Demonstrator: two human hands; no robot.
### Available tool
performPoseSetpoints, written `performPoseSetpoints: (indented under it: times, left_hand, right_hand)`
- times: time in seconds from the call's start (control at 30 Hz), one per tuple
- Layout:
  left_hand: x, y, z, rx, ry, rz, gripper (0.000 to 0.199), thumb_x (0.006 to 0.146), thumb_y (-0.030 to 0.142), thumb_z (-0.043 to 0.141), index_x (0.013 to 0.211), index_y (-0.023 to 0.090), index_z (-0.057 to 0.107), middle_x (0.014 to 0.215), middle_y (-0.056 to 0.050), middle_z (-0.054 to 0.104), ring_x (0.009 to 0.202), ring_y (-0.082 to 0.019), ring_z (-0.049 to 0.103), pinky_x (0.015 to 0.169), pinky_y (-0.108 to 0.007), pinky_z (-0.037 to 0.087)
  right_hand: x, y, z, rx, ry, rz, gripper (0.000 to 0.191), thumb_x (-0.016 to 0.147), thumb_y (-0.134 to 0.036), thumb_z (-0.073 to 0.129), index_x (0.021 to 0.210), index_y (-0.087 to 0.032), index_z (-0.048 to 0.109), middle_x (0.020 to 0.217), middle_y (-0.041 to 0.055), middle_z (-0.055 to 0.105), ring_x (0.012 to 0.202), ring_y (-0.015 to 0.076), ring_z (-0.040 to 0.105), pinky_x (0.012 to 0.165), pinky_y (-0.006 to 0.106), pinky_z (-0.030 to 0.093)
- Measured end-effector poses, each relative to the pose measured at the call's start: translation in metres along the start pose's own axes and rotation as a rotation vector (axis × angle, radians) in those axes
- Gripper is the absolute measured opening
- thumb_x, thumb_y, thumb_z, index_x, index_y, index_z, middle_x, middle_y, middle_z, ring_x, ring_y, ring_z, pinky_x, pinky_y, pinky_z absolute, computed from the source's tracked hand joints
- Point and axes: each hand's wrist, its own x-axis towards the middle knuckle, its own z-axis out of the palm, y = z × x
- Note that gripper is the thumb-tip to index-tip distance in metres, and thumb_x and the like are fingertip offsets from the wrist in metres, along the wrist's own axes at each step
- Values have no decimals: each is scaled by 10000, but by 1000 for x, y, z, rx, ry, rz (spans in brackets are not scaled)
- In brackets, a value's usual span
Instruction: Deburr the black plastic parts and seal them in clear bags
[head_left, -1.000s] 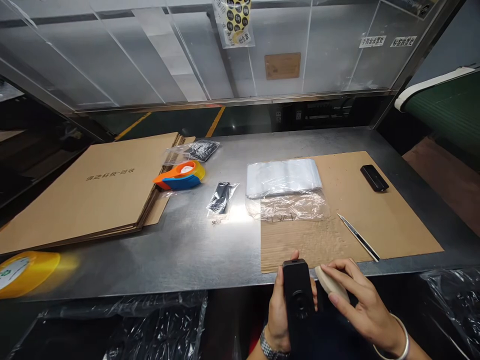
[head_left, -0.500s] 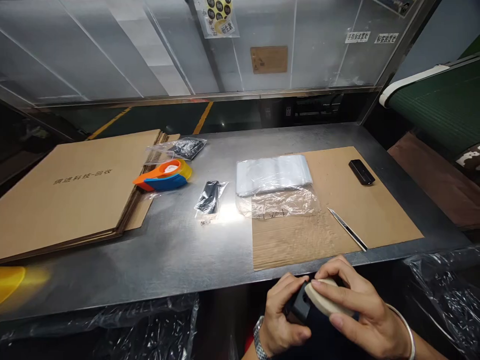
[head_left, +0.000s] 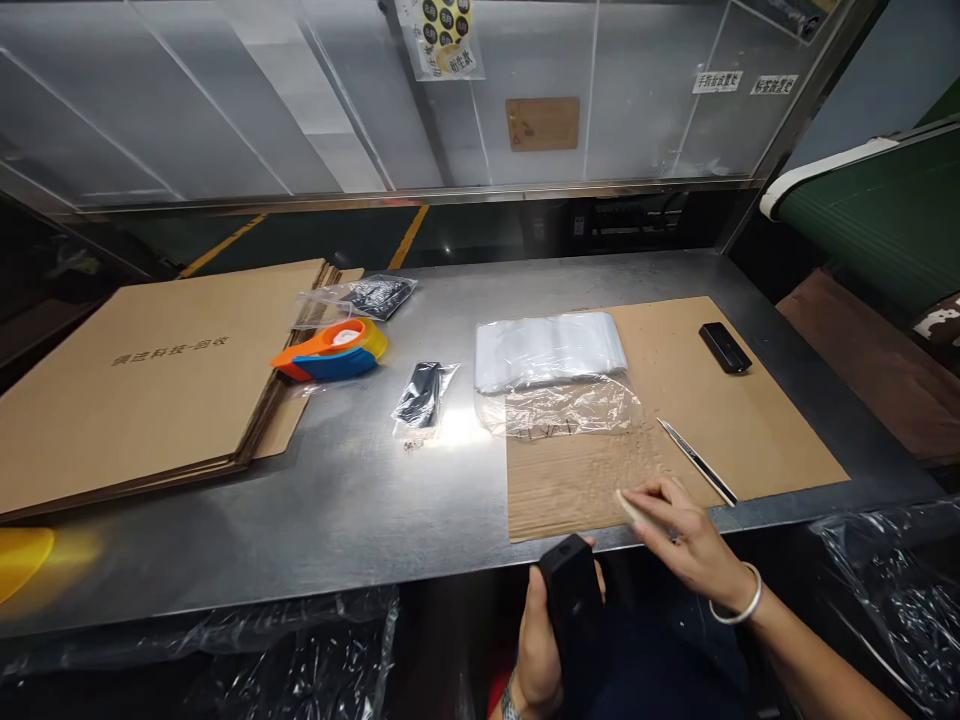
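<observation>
Wrapped around a black oblong plastic housing (head_left: 571, 585), my left hand (head_left: 537, 645) is at the table's front edge, the housing's end tilted upward. In my right hand (head_left: 686, 540) a thin beige pad (head_left: 628, 507) is pinched between fingers and thumb; it is seen nearly edge-on, just over the front of the cardboard sheet (head_left: 780, 430). The pad and the housing are apart. A utility knife (head_left: 697, 461) lies on the sheet beyond my right hand. Farther back on the sheet sits a hollow black plastic cover (head_left: 724, 347).
A stack of clear plastic bags (head_left: 551, 350) overlaps the sheet's left side. To its left are a bagged black part (head_left: 421, 395), an orange and blue tape dispenser (head_left: 330, 352) and flattened cartons (head_left: 172, 370). Black plastic liners (head_left: 300, 650) hang along the steel table's (head_left: 360, 500) front.
My right hand has lifted the pad off the housing and moved it forward over the cardboard's edge. My left hand has turned the housing so its end points up.
</observation>
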Motion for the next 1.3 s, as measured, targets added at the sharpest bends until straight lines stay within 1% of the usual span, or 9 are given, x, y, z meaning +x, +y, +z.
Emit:
performPoseSetpoints:
  times: [0.17,0.23,0.4,0.57,0.67,0.77,0.93,1.1,1.3]
  left_hand:
    - [9,8,8,-125,140,-175,481,848,508,355,901,115,628,685,-63,601,624,-162,558,612,-277,431]
    - [10,10,8,-124,169,-231,437,834,488,408,864,111,625,707,-68,605,605,-154,571,577,-260,436]
    - [11,11,10,-92,261,-163,262,739,298,619,962,160,605,731,9,529,565,-107,529,469,-216,411]
    - [11,7,11,28,315,-124,253,724,267,650,951,167,600,736,15,552,559,-87,522,472,-199,402]
    - [10,6,14,196,289,21,270,770,268,612,1026,189,579,933,-35,627,862,-153,589,749,-243,453]
    - [8,8,18,383,184,119,307,775,250,607,1073,188,564,1093,-69,618,1087,-212,515,950,-316,358]
    - [2,13,25,537,96,137,233,750,259,625,962,170,592,1009,-79,648,993,-228,562,888,-328,393]
    - [-7,16,29,402,-11,58,227,727,323,633,899,185,579,902,-64,662,900,-226,590,774,-310,422]
    - [-14,12,19,363,-7,-108,528,754,429,577,1213,197,459,830,-68,657,777,-227,602,726,-351,430]
  right_hand:
    - [9,41,18,-225,118,82,322,852,-237,460,1141,-139,561,958,100,508,935,220,473,824,397,435]
    - [13,51,25,-261,140,91,335,841,-240,455,1131,-117,569,954,120,508,922,243,459,812,427,432]
    - [16,60,38,-317,185,111,360,832,-244,442,1134,-94,569,969,160,504,909,279,442,783,464,430]
    - [10,31,29,-277,225,99,383,859,-269,439,1213,-132,488,1065,151,491,1001,271,444,852,452,412]
    - [2,-3,21,-10,123,78,361,892,-275,415,1242,-191,441,1045,101,510,927,192,514,813,338,454]
    - [-3,-30,18,360,-20,98,402,881,-324,461,1267,-233,394,986,56,536,743,130,545,674,257,481]
    - [-4,-39,20,476,-8,163,379,853,-313,520,1214,-243,428,737,-20,513,634,106,497,569,221,427]
    - [-4,-33,18,731,-104,168,336,851,-277,529,1174,-238,443,646,-54,475,496,70,496,465,189,392]
    - [-2,-35,11,855,-213,139,325,849,-266,526,1165,-230,455,609,-58,468,474,72,488,438,182,400]
